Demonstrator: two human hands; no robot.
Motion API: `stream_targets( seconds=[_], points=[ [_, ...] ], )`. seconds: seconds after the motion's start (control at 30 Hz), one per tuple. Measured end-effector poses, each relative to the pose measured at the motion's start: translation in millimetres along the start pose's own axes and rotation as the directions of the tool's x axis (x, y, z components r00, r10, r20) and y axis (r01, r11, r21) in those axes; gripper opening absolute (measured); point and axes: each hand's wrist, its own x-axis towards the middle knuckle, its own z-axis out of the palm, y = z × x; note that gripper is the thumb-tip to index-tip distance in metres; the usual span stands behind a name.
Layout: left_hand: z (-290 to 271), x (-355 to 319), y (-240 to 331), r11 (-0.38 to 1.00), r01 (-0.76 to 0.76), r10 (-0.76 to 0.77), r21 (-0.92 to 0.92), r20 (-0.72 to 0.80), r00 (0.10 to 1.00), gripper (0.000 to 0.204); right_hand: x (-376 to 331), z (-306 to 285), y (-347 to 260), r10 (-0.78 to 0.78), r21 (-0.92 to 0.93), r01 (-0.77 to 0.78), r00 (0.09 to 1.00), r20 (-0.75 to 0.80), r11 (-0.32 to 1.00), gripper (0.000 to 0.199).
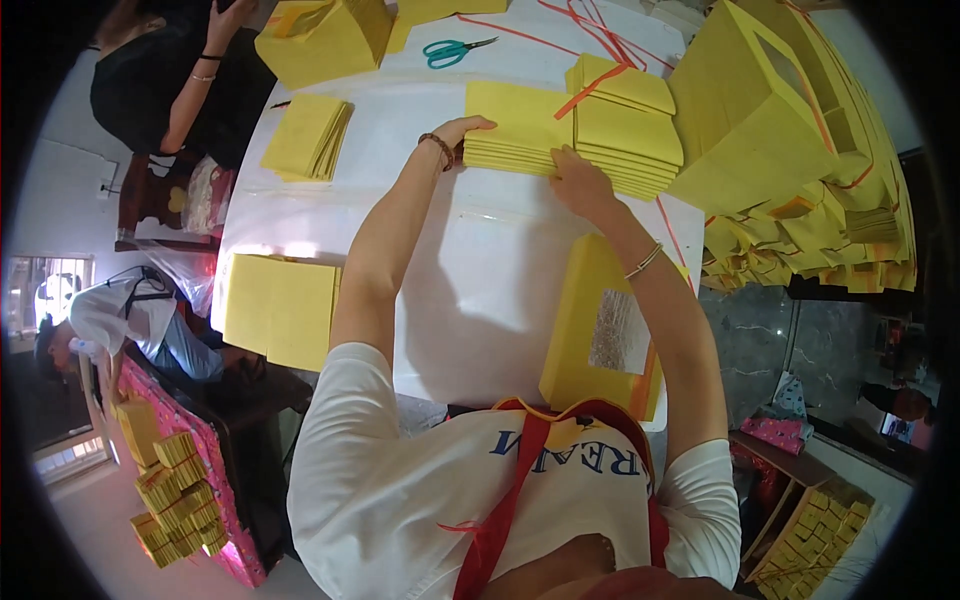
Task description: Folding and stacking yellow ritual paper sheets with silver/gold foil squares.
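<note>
A stack of yellow folded paper (pixel 515 115) lies on the white table in front of me, its layered edges facing me. My left hand (pixel 466 134) grips the left end, thumb on top and fingers out of sight. At the stack's near right corner my right hand (pixel 581 183) is closed on the edge, where it meets a second yellow stack (pixel 640 135). That second stack sits close against it on the right. An orange ribbon (pixel 590 92) lies across the top of the stacks, and its far end trails to more ribbon behind.
Teal-handled scissors (pixel 446 52) lie at the back. Smaller yellow stacks stand at the left (pixel 308 138) and near left (pixel 282 310). A yellow box with a window (pixel 600 330) is under my right forearm; a large one (pixel 755 100) stands at right. Another person's arm (pixel 192 100) is far left.
</note>
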Motion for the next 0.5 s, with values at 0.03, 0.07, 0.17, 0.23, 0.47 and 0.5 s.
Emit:
stream_targets(
  seconds=[0.03,0.07,0.17,0.23,0.47,0.5],
  points=[
    [1.5,2.0,-2.8,0.991,-0.041,0.049,-0.126,0.062,0.997,0.033,0.8,-0.9,-0.5,-0.002,0.027,0.002,1.000,0.010,1.000,0.035],
    [1.7,4.5,-4.8,0.992,-0.043,0.051,-0.122,0.070,0.996,0.033,3.5,-1.7,-1.0,0.004,0.024,-0.004,1.000,0.004,1.000,0.035],
    [0.3,11.3,-12.2,0.968,-0.109,0.132,-0.225,0.090,0.987,0.031,11.2,-4.1,2.6,-0.006,0.019,0.004,0.994,0.110,1.000,0.027],
    [-1.2,14.1,-21.8,0.945,-0.126,0.163,-0.302,0.102,0.981,0.030,12.2,-1.7,8.6,-0.072,0.018,0.071,0.993,0.095,0.997,0.040],
    [-43.6,-21.4,-22.0,0.744,-0.627,0.636,-0.231,-0.043,0.770,0.047,-10.3,-17.8,-15.9,-0.098,0.719,0.143,0.990,-0.104,0.680,0.049],
    [-42.8,-39.3,-20.0,0.664,-0.710,0.728,-0.233,-0.013,0.685,0.054,-13.0,-22.8,-18.6,0.006,0.763,0.032,0.999,-0.048,0.645,0.062]
  ],
)
